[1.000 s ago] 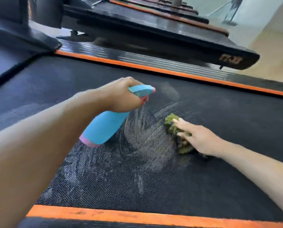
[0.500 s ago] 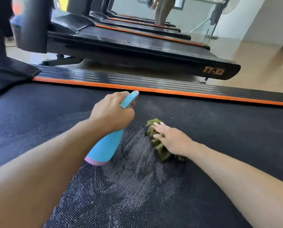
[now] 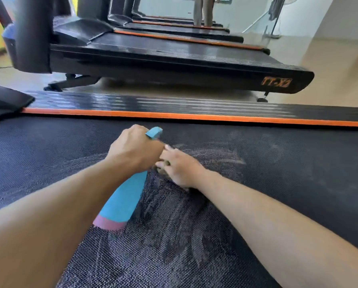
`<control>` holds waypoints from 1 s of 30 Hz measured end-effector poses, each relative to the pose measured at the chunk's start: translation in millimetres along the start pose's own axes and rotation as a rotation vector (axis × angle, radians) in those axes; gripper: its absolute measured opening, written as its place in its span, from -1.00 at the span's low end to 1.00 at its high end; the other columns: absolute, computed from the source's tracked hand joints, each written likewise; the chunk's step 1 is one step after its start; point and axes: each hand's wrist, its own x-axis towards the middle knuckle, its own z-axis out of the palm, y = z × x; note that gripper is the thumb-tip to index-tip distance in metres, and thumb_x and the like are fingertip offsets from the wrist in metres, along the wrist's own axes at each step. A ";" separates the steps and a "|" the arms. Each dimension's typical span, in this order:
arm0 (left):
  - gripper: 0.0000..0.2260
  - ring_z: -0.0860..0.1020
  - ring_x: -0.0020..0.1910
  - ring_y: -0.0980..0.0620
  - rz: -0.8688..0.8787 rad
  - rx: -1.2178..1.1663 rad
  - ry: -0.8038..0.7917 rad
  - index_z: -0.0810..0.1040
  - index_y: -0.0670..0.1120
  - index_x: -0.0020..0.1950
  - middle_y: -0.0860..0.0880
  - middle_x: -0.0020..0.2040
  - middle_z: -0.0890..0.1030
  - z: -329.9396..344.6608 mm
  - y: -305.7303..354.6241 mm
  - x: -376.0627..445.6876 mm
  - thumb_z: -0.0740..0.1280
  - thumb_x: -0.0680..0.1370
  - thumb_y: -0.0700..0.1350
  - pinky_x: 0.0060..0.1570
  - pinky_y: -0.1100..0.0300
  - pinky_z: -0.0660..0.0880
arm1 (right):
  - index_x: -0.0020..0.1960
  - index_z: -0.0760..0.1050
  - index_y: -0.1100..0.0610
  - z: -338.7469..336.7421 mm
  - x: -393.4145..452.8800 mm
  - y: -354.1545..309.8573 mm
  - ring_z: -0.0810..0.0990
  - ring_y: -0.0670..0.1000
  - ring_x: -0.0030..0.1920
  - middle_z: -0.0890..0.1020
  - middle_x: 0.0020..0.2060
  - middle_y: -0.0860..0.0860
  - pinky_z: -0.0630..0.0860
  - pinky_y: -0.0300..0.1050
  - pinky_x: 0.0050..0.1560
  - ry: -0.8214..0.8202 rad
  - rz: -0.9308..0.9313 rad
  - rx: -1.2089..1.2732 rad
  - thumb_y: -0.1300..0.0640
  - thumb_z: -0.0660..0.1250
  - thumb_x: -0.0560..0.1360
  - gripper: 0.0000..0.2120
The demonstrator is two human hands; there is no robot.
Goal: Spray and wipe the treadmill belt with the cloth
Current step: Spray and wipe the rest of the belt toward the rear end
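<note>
The black treadmill belt (image 3: 277, 183) fills the lower view from 3 to 9 o'clock, its woven surface marked with pale wet smears around the middle and toward 6 o'clock. An orange side strip (image 3: 194, 116) with a ribbed black rail runs along its far edge, and a neighbouring treadmill (image 3: 174, 65) stands beyond at 12 o'clock. The blue spray bottle (image 3: 126, 202), with a pink base, slants above the belt, nozzle toward 12 o'clock. The left hand (image 3: 135, 149) has its grip curled round the bottle's neck. The right hand (image 3: 182, 168) lies just beside it at 3 o'clock, fingers pressing down on the green cloth (image 3: 165, 163), which is on the belt, almost wholly hidden under that hand.
</note>
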 end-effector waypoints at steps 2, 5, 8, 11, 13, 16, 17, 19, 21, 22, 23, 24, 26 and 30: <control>-0.80 0.64 -0.07 -0.21 -0.064 -0.059 0.012 0.67 -0.03 0.01 -0.10 -0.07 0.69 -4.5 -7.5 8.3 0.35 0.45 -0.04 -0.10 0.04 0.58 | 0.44 0.37 0.11 -15.7 17.5 47.1 0.19 0.14 0.50 0.31 0.47 0.07 0.19 0.12 0.46 0.042 0.233 -0.092 0.08 0.13 0.65 -0.63; -0.66 0.67 -0.05 -0.20 -0.120 -0.132 -0.005 0.68 -0.01 0.06 -0.10 -0.03 0.71 -9.2 -13.1 16.1 0.30 0.34 0.02 -0.01 -0.04 0.65 | 0.32 0.45 0.07 -39.5 24.7 91.9 0.31 0.19 0.38 0.39 0.35 0.07 0.33 0.08 0.33 0.156 0.623 -0.246 0.11 0.16 0.62 -0.70; -0.64 0.64 -0.01 -0.21 -0.114 -0.103 -0.035 0.64 -0.07 0.11 -0.10 0.01 0.68 -4.4 -10.2 22.0 0.32 0.38 0.03 -0.07 0.03 0.57 | 0.30 0.45 0.04 -31.6 40.1 72.5 0.42 0.19 0.29 0.42 0.29 0.12 0.40 0.05 0.23 0.172 0.559 -0.177 0.01 0.11 0.63 -0.70; -0.75 0.57 -0.02 -0.22 -0.108 -0.031 -0.018 0.55 -0.12 0.13 -0.13 0.01 0.60 2.6 -6.1 26.4 0.32 0.53 -0.02 -0.08 0.09 0.43 | 0.29 0.46 0.09 -7.3 48.9 19.1 0.45 0.12 0.25 0.44 0.29 0.13 0.39 0.01 0.20 0.022 0.142 -0.070 -0.02 0.16 0.62 -0.68; -0.74 0.57 -0.02 -0.22 -0.127 -0.017 -0.001 0.55 -0.14 0.15 -0.14 0.03 0.61 2.5 -7.7 27.5 0.32 0.51 -0.06 -0.08 0.08 0.43 | 0.27 0.47 0.18 -0.2 48.7 -3.3 0.46 0.11 0.25 0.49 0.25 0.14 0.37 -0.03 0.16 -0.058 -0.003 -0.067 0.10 0.20 0.63 -0.73; -0.70 0.63 0.04 -0.25 -0.140 -0.056 -0.002 0.60 -0.14 0.15 -0.17 0.06 0.66 -0.3 -11.5 27.5 0.33 0.48 -0.04 -0.09 0.07 0.48 | 0.45 0.35 0.08 -17.2 52.3 25.9 0.31 0.11 0.45 0.38 0.45 0.06 0.25 -0.01 0.38 -0.106 -0.004 -0.126 0.07 0.15 0.65 -0.62; -0.68 0.63 0.04 -0.26 -0.144 -0.073 -0.010 0.61 -0.13 0.15 -0.17 0.06 0.67 -1.9 -12.2 26.2 0.34 0.46 -0.02 -0.08 0.06 0.49 | 0.48 0.33 0.05 -25.2 52.0 49.4 0.25 0.12 0.48 0.29 0.50 0.05 0.23 0.00 0.43 -0.114 0.086 -0.167 0.06 0.14 0.65 -0.60; -0.66 0.64 0.05 -0.26 -0.140 -0.103 -0.030 0.62 -0.12 0.14 -0.16 0.06 0.67 -4.2 -10.4 23.3 0.33 0.44 0.00 -0.07 0.04 0.51 | 0.41 0.40 0.08 -47.5 40.2 105.1 0.37 0.15 0.39 0.35 0.46 0.11 0.37 -0.07 0.30 -0.037 0.387 -0.271 0.05 0.14 0.63 -0.63; -0.65 0.64 0.04 -0.25 -0.138 -0.123 -0.045 0.62 -0.12 0.14 -0.15 0.05 0.67 -8.3 -10.4 19.9 0.32 0.43 0.00 -0.04 0.03 0.55 | 0.20 0.46 0.10 -63.5 14.4 144.2 0.52 0.16 0.14 0.51 0.17 0.15 0.45 -0.13 0.04 0.070 0.675 -0.335 0.04 0.10 0.64 -0.75; -0.64 0.65 0.03 -0.24 -0.140 -0.135 -0.051 0.62 -0.11 0.14 -0.14 0.04 0.68 -9.5 -10.9 19.1 0.31 0.41 0.00 0.00 0.01 0.58 | 0.17 0.47 0.11 -66.7 5.0 154.4 0.52 0.17 0.13 0.51 0.15 0.15 0.45 -0.11 0.03 0.103 0.775 -0.352 0.03 0.08 0.64 -0.75; -0.63 0.65 0.02 -0.24 -0.140 -0.146 -0.053 0.63 -0.10 0.14 -0.14 0.03 0.68 -10.7 -11.7 18.7 0.30 0.40 0.00 0.02 -0.01 0.60 | 0.17 0.48 0.11 -66.4 2.1 158.2 0.50 0.18 0.16 0.51 0.18 0.15 0.45 -0.10 0.03 0.122 0.834 -0.362 0.03 0.07 0.64 -0.72; -0.63 0.65 0.01 -0.24 -0.139 -0.151 -0.051 0.64 -0.10 0.14 -0.15 0.03 0.69 -11.4 -11.0 17.9 0.30 0.40 -0.01 0.03 -0.02 0.60 | 0.18 0.49 0.11 -64.3 4.1 154.2 0.50 0.17 0.15 0.51 0.20 0.15 0.44 -0.09 0.02 0.151 0.845 -0.365 0.01 0.06 0.65 -0.70; -0.66 0.64 0.02 -0.23 -0.138 -0.147 -0.036 0.64 -0.09 0.16 -0.14 0.05 0.68 -11.9 -11.7 17.4 0.31 0.43 -0.02 0.02 0.00 0.58 | 0.18 0.50 0.07 -51.9 21.0 121.5 0.50 0.13 0.07 0.53 0.18 0.10 0.41 -0.10 -0.04 0.189 0.715 -0.332 -0.03 0.05 0.66 -0.70; -0.73 0.62 0.04 -0.22 -0.196 -0.140 0.078 0.58 -0.10 0.15 -0.12 0.05 0.64 -15.7 -17.3 18.2 0.31 0.52 -0.01 0.11 0.00 0.57 | 0.45 0.35 0.03 -20.9 73.4 13.1 0.38 0.15 0.37 0.34 0.46 0.08 0.34 -0.01 0.31 0.008 0.229 -0.256 -0.01 0.05 0.67 -0.61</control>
